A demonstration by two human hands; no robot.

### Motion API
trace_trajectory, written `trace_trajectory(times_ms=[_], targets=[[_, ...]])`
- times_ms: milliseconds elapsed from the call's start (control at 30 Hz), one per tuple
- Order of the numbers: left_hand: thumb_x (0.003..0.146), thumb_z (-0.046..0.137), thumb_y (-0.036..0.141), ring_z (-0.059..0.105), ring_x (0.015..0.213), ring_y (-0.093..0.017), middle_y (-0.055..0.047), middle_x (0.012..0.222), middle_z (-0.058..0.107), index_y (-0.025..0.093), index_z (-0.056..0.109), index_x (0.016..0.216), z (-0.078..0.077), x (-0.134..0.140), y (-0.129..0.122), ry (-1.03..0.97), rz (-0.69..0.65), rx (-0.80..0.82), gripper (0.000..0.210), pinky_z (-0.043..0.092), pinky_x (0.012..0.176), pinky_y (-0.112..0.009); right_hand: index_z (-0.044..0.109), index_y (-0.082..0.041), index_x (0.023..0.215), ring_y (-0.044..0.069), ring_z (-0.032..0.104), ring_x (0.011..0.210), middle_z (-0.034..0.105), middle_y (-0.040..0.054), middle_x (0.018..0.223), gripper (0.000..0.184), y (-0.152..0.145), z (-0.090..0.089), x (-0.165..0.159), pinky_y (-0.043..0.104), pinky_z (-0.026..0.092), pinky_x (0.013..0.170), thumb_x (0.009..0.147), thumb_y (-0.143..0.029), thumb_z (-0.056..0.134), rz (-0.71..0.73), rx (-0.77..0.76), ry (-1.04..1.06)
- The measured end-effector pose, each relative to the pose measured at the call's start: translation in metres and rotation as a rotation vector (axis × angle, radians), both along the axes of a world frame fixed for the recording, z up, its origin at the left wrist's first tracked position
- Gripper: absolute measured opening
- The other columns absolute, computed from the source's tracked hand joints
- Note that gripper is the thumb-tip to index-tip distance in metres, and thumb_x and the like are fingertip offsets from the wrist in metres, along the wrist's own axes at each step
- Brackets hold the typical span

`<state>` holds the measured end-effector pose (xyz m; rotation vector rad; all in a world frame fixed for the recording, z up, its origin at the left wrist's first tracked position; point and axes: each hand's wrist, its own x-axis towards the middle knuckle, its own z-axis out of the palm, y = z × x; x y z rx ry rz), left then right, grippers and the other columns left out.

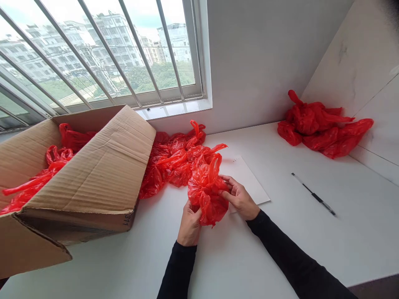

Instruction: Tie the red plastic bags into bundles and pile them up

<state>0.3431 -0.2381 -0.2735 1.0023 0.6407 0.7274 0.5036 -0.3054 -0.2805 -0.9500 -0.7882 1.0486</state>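
Note:
Between my two hands is a red plastic bag [207,193], knotted at its middle with its loose ends sticking up. My left hand [189,224] grips its lower left side, thumb in front and the other fingers hidden behind. My right hand [238,198] pinches its right side between thumb and fingers. What the bag contains cannot be made out. Just beyond it, a heap of similar tied red bags [174,160] lies against the cardboard box. A white pad or sheet of paper [249,178] lies partly behind my right hand.
On the left stands an open cardboard box [93,166] with more red bags [40,182] inside, its flap raised. Another pile of red bags [321,124] sits in the far right corner. A pen [313,194] lies on the white table [280,241]. A barred window [124,54] is behind.

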Motion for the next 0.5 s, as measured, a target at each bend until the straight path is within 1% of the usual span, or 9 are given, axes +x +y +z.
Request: trace_trajectory(times_ms=[167,367,500], targets=[[0.069,0.084,0.028,0.071,0.086,-0.023,-0.005,0.095,0.076,0.019,0.068,0.112,0.0015,0.0003,0.0004,0.004,0.006,0.015,0.047,0.056,0.074,-0.031,0.054,-0.023,0.128,0.023,0.066,0.112,0.07,0.0087,0.119,0.05,-0.0003,0.0007,-0.001,0.041,0.052,0.099,0.085,-0.039,0.074,-0.032,0.0,0.026],[0.07,0.082,0.03,0.069,0.082,-0.023,-0.004,0.084,0.074,0.015,0.071,0.096,0.0003,0.0013,0.0008,0.014,0.013,-0.004,0.032,0.054,0.068,-0.029,0.055,-0.024,0.127,0.023,0.065,0.112,0.069,0.008,0.122,0.049,-0.0003,-0.0008,-0.002,0.04,0.051,0.1,0.084,-0.039,0.075,-0.014,0.008,0.034],[0.07,0.083,0.027,0.068,0.082,-0.022,-0.005,0.083,0.074,0.014,0.07,0.093,-0.0001,0.0004,-0.0007,0.023,0.008,-0.025,0.029,0.053,0.067,-0.028,0.053,-0.023,0.129,0.023,0.065,0.113,0.068,0.0089,0.124,0.053,0.0005,-0.002,-0.0035,0.039,0.052,0.099,0.083,-0.037,0.076,0.009,0.001,0.045]])
